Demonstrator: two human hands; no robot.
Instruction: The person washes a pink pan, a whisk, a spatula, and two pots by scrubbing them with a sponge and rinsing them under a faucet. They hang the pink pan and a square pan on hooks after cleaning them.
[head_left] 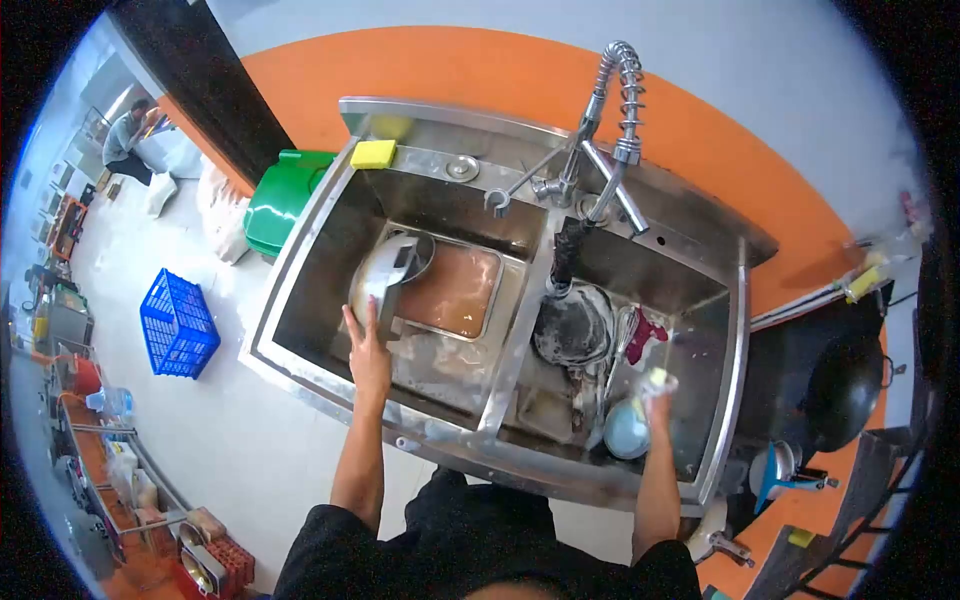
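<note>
My left hand (pixel 369 350) grips a round, shiny metal pot (pixel 378 272) in the left basin, its fingers spread along the near side. A dark patch shows on the pot's upper rim. Behind it lies a rectangular metal tray (pixel 487 290) with brownish water in it. Over the right basin, my right hand (pixel 657 395) is closed on a small yellow-and-white sponge (pixel 657 378), blurred by motion. Just below it sits a pale blue bowl (pixel 627 430). A dark, soapy round pan (pixel 572 328) and a dark red cloth (pixel 646 336) lie farther back in that basin.
A spring-necked faucet (pixel 627 100) rises behind the basins. On the back left ledge lies a yellow sponge (pixel 374 154). A green bin (pixel 290 205) and a blue crate (pixel 178 325) stand left of the sink. A black wok (pixel 845 390) is at right. Another person (pixel 128 140) bends far off.
</note>
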